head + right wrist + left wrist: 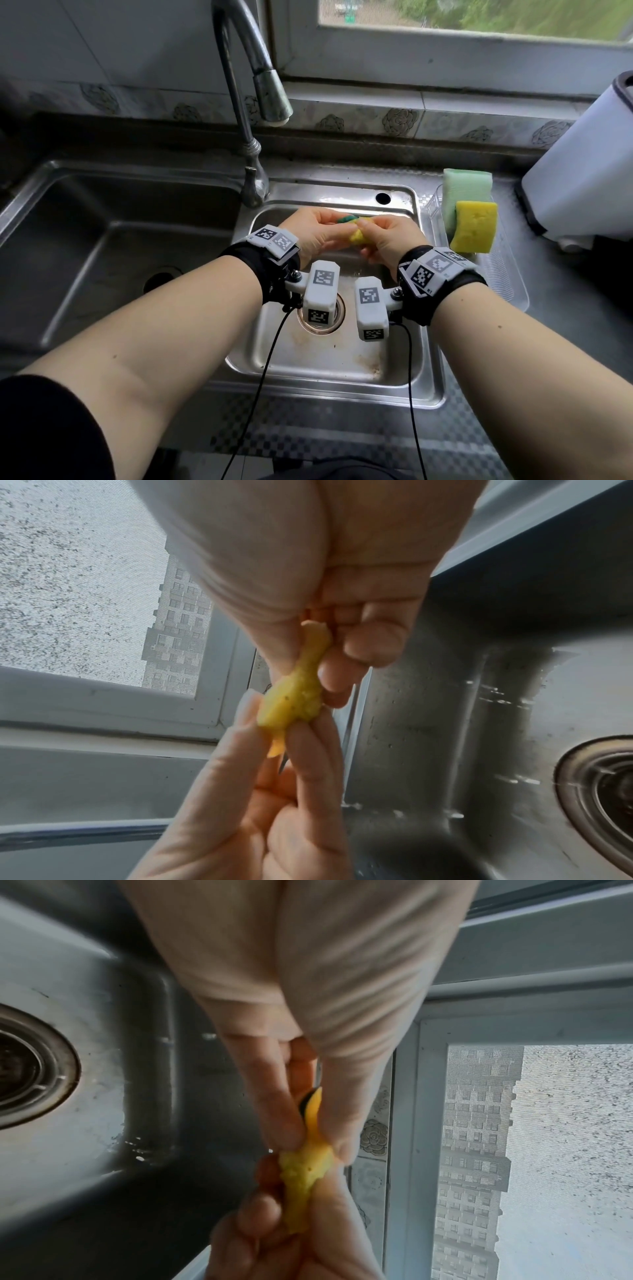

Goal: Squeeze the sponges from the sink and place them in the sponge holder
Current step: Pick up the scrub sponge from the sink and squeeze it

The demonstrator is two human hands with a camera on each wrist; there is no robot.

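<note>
At frame center, above the sink (394, 359), the left grip (310, 233) and right grip (390, 240) each pinch 1 end of the twisted, compressed yellow-and-green sponge (358, 233).

A curved metal faucet (253, 102) rises behind the basins, its spout hanging over the gap between them. A white appliance (589, 171) stands at the right on the counter, below the window (479, 20).
</note>
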